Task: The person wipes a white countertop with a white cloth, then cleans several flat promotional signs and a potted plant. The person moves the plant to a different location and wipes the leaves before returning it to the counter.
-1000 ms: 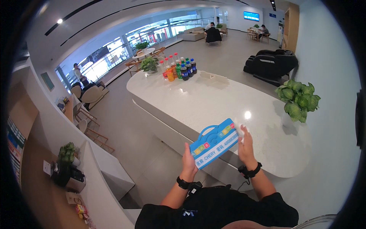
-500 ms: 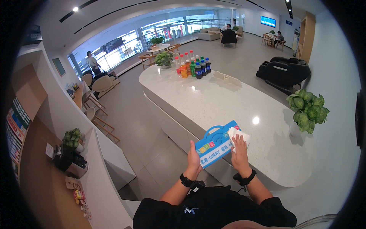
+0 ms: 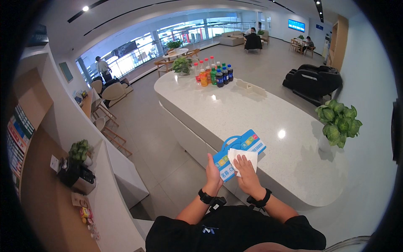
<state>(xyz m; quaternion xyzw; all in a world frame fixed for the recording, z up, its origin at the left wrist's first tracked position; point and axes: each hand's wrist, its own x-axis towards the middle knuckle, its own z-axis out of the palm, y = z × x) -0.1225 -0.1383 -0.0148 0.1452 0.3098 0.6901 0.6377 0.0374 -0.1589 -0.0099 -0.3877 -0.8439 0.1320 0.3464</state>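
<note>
My left hand [image 3: 213,175] is closed round the left end of a blue sign board [image 3: 254,136] with an arched top like a handle and coloured squares on its face. The board is tilted, held above the near edge of the white counter. My right hand [image 3: 247,174] holds a white tissue [image 3: 248,156] spread against the front of the board, fingers stretched over it. The tissue and hand cover the board's lower middle; its right end shows past them.
On the white counter [image 3: 201,107] stand several drink bottles [image 3: 214,75], a cream holder [image 3: 250,87], a potted plant [image 3: 181,65] and a leafy plant in a white vase [image 3: 324,143]. A coffee machine [image 3: 77,176] sits on the left side counter. A black massage chair [image 3: 312,83] stands beyond.
My right hand and the tissue have slid left and down across the board, uncovering its right end. The board has shifted slightly left in my left hand.
</note>
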